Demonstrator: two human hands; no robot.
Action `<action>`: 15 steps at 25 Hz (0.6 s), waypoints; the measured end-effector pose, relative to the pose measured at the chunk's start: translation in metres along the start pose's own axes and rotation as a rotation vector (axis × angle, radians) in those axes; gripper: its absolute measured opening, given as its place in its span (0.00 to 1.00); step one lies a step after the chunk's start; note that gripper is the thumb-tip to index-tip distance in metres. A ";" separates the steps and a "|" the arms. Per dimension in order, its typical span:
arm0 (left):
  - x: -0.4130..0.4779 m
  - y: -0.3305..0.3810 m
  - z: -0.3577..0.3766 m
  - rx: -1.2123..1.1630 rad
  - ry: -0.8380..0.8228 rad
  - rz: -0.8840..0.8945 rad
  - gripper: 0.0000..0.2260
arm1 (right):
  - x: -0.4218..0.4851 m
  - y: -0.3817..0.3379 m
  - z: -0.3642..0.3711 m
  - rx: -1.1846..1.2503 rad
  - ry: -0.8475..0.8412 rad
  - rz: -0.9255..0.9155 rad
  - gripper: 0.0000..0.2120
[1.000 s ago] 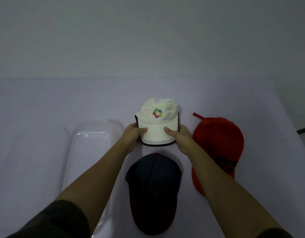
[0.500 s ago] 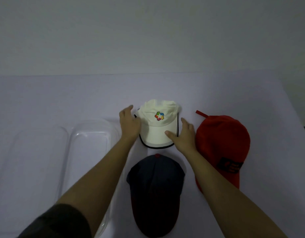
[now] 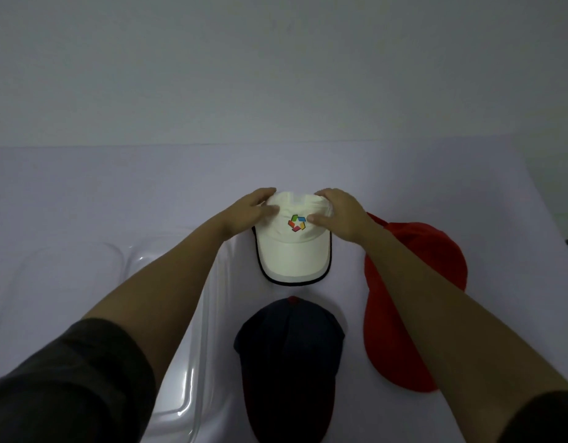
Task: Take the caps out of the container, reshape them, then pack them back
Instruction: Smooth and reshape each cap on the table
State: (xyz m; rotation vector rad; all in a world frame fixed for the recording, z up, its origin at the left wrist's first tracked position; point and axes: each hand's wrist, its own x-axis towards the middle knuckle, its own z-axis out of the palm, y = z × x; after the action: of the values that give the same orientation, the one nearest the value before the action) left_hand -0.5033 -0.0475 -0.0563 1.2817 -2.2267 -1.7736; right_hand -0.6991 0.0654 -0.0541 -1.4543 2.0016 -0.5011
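- A navy cap (image 3: 289,362) lay nearest on the worktop (image 3: 116,187), with a red cap (image 3: 413,282) to its right.
- Beyond them sat the white cap (image 3: 293,251), with a dark-edged brim and a multicoloured logo.
- The left hand (image 3: 250,212) and right hand (image 3: 340,215) each had their grip clamped on its crown.

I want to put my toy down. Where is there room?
The table is bare behind the white cap up to the wall, and right of the red cap. Crowded in the middle: the left hand and right hand hold the white cap, with the dark cap and clear container close by.
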 end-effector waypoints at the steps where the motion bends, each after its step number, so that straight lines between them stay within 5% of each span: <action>1: 0.001 0.000 0.000 0.031 0.013 0.024 0.18 | 0.000 0.001 0.000 -0.024 0.000 -0.004 0.24; 8: 0.001 -0.003 -0.012 0.398 0.127 0.194 0.12 | 0.000 0.011 0.007 -0.172 0.083 0.027 0.21; 12: 0.000 0.000 -0.013 0.321 0.158 0.154 0.06 | -0.008 0.020 0.004 0.126 0.030 -0.067 0.14; 15: -0.001 0.005 -0.010 0.317 0.068 0.179 0.11 | -0.009 0.023 -0.001 0.108 -0.026 -0.129 0.11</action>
State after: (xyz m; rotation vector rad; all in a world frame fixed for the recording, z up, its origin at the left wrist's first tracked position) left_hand -0.5013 -0.0550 -0.0480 1.1199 -2.5660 -1.3379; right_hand -0.7144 0.0817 -0.0650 -1.5212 1.8396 -0.6311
